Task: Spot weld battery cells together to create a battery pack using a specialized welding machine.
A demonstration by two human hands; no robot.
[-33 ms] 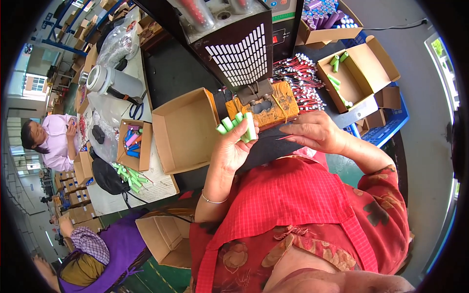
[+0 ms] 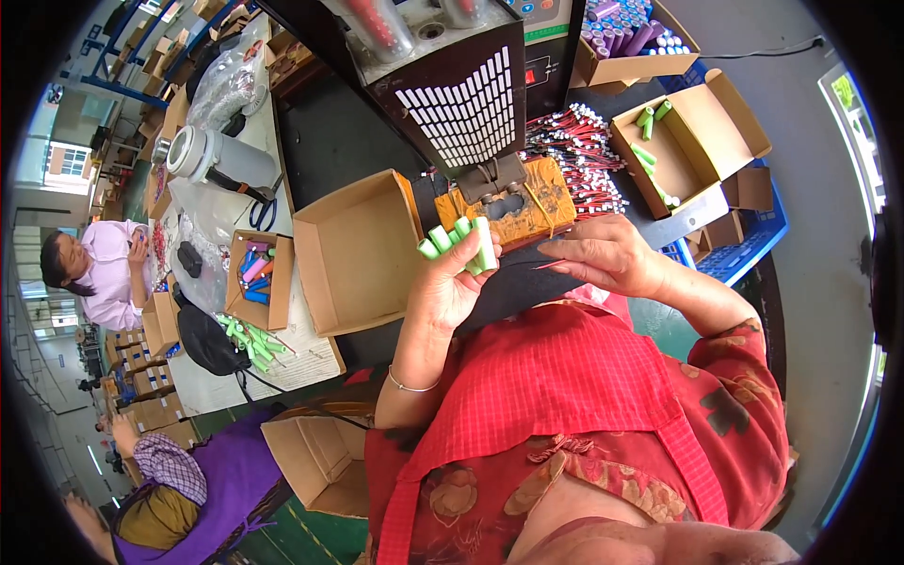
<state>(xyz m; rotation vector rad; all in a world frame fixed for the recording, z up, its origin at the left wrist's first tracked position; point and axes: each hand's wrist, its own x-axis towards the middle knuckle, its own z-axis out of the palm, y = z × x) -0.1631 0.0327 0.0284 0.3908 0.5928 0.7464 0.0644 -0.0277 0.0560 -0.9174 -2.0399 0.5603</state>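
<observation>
Several light-green battery cells are bunched in my left hand, their ends fanned out above the fingers. My right hand pinches a thin red wire, whose other end I cannot follow. Both hands are at the near side of a yellow-taped block below the head of a black bench machine. The cells in my left hand are close to the block's front edge; whether they touch it I cannot tell. A heap of red and black wire leads with white connectors lies behind my right hand.
An open cardboard box stands left of the block. On the right, another box holds green cells, near a blue crate. Purple cells fill a box at the back. Left are a grey jug and loose green cells. Two co-workers sit left.
</observation>
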